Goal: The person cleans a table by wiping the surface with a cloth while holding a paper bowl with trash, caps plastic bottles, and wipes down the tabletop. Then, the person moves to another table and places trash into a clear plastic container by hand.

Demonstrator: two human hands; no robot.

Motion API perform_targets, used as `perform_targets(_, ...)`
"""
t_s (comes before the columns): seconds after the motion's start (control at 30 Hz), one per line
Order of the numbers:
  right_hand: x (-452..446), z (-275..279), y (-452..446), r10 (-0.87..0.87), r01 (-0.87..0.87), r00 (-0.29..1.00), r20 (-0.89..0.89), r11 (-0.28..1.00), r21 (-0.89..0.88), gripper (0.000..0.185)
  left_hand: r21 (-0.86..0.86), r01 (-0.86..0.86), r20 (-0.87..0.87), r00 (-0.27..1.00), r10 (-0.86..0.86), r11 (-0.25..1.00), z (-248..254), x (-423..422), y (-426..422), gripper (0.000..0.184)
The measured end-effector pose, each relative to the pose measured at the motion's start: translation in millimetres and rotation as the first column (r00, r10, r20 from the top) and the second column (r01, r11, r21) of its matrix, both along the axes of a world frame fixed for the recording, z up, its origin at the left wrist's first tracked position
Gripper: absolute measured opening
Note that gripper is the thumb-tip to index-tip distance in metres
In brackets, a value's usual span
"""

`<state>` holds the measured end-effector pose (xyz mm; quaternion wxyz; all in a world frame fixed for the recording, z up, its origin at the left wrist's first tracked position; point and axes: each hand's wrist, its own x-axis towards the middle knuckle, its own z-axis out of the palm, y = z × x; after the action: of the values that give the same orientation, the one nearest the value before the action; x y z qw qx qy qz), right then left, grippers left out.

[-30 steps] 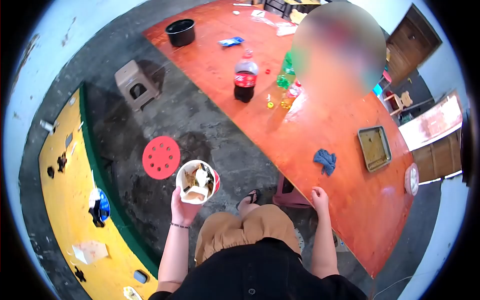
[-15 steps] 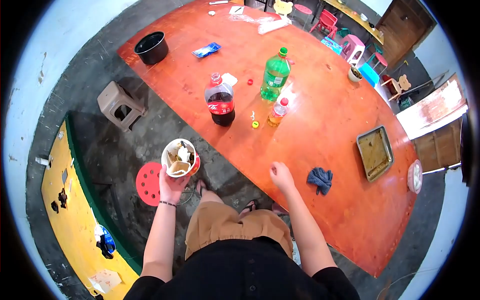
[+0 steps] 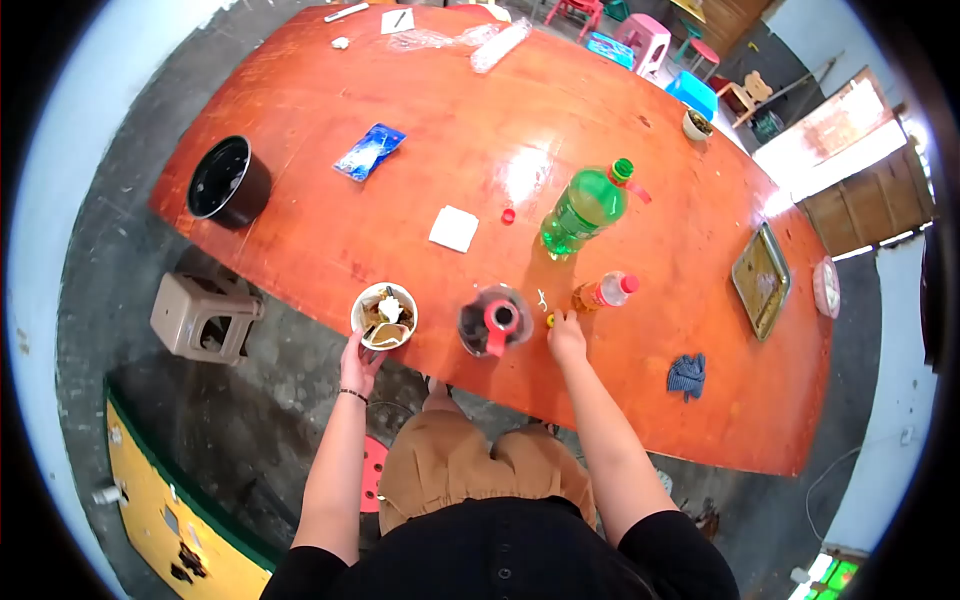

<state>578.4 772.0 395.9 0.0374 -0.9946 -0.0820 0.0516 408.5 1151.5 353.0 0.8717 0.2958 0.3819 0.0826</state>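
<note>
My left hand [image 3: 360,364] grips a white paper cup [image 3: 384,317] with food scraps and white tissue inside, at the near edge of the red table [image 3: 440,110]. My right hand [image 3: 567,338] is closed beside a small yellow cap [image 3: 550,320]; whether the fingers pinch it is too small to tell. Just beyond that hand stands a small bottle [image 3: 604,292] with a red cap. Between my hands is an uncapped cola bottle [image 3: 494,322]. A big green bottle [image 3: 584,208] stands farther back, near a red cap [image 3: 508,216] and a white napkin [image 3: 454,229].
A black pot [image 3: 230,182] stands at the table's left, with a blue packet [image 3: 370,152] right of it. To the right are a metal tray [image 3: 762,281], a blue cloth [image 3: 687,376] and a white bowl [image 3: 826,288]. A beige stool [image 3: 205,317] stands on the floor.
The view has moved closer over the table. My left hand has carried the cup to the table's edge. My right hand has reached forward to the yellow cap.
</note>
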Motion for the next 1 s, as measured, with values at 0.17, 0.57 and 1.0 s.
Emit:
perform_targets(0.17,-9,-1,8,-0.179,0.180,0.983,-0.044,0.984,0.004,0.036,0.003,0.134,-0.023,0.991,-0.134,0.991,-25,43,26,0.042)
perform_targets(0.57,0,230,35,0.090,0.346,0.884,-0.459,0.536,0.770,0.026,0.115,0.139,0.000,0.990,-0.140,0.984,-36,58,34,0.051)
perform_targets(1.0,152,339,3,0.142,-0.283,0.943,0.301,0.819,0.500,0.028,0.891,0.017,0.292,0.744,-0.601,0.454,188,218,-31,0.022)
